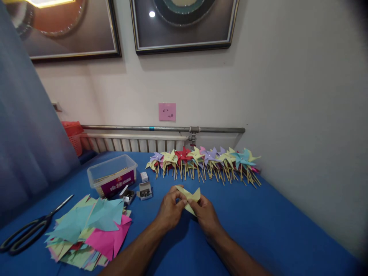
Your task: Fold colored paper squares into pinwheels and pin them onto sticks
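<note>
A pale yellow paper pinwheel blade (193, 195), partly folded with pointed corners sticking up, is pinched between both hands above the blue table. My left hand (171, 207) grips its left side, thumb and fingers pressed together near the paper's middle. On the other side, my right hand (204, 212) holds the paper with its thumb close to the left thumb. The fingers hide the paper's centre. Left of my left hand stands a small open box of metal pins (145, 192). A pile of cut coloured paper (86, 226) lies further left, pink and light blue sheets on top.
Finished pinwheels (209, 157) on sticks lie in a row at the back. A clear plastic tub (112, 174) holds wooden sticks, with another pin box (128, 195) and a small white box (144, 176) nearby. Black-handled scissors (34, 230) lie far left. A pipe (135, 128) runs along the wall.
</note>
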